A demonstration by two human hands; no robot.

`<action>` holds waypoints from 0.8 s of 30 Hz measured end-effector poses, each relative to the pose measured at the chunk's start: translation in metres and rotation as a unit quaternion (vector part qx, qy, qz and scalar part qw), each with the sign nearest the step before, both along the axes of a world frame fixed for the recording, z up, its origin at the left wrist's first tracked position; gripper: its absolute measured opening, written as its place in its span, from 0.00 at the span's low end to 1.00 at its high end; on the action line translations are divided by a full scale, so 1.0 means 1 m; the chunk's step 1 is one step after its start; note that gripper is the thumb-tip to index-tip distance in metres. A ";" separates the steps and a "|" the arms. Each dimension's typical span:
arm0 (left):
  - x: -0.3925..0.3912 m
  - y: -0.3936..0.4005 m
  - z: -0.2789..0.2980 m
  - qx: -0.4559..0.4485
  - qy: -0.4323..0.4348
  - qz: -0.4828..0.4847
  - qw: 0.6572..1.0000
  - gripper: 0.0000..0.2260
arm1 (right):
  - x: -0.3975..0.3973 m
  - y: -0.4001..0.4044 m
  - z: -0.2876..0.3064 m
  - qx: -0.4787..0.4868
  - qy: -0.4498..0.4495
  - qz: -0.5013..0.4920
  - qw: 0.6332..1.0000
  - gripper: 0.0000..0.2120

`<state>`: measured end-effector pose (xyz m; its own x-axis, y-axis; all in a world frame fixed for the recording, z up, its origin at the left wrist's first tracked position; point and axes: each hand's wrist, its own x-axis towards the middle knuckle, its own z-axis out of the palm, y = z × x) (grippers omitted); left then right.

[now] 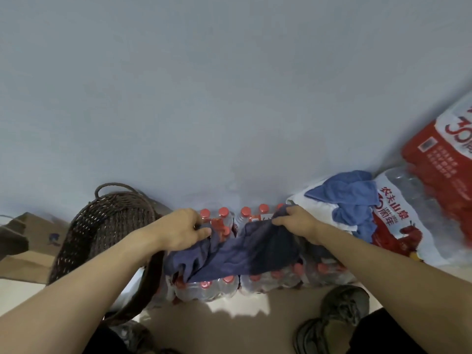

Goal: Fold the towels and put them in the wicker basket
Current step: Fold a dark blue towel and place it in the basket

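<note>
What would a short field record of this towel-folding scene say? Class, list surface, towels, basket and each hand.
surface: shrink-wrapped water bottles on the floor
dark towel: spread over the bottles, unfolded
light blue towel: crumpled on a pack to the right
wicker basket: left of the bottles
left hand: grips the dark towel's left edge
right hand: grips its right edge

We face a plain pale blue-grey wall (229,85) above a light beige floor (229,325), with shrink-wrapped packs of red-capped water bottles (268,279) and a brown cardboard box (28,254) along its foot.
</note>
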<state>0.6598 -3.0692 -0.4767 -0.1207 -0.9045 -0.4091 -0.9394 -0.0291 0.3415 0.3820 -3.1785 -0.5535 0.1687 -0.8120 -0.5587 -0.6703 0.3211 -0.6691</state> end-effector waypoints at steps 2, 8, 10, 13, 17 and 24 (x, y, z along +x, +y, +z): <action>-0.003 0.002 0.001 0.051 -0.019 -0.027 0.998 0.14 | 0.012 -0.002 0.012 -0.034 -0.030 0.019 0.999 0.08; -0.009 0.004 0.004 0.075 -0.020 -0.035 0.996 0.15 | 0.027 -0.002 0.064 -0.133 -0.055 0.152 0.978 0.14; -0.010 0.001 0.005 0.028 0.013 -0.004 1.000 0.15 | 0.030 -0.003 0.080 -0.196 -0.042 0.164 0.966 0.16; -0.012 -0.003 0.003 -0.032 0.051 0.067 0.996 0.16 | 0.033 0.005 0.101 -0.232 -0.053 0.205 0.949 0.18; -0.029 -0.003 0.018 -0.124 0.231 0.019 0.965 0.43 | 0.041 0.023 0.121 -0.226 -0.120 0.263 0.930 0.07; -0.066 0.009 0.030 -0.264 0.288 0.110 0.914 0.34 | 0.070 0.046 0.121 -0.104 -0.201 0.078 0.971 0.07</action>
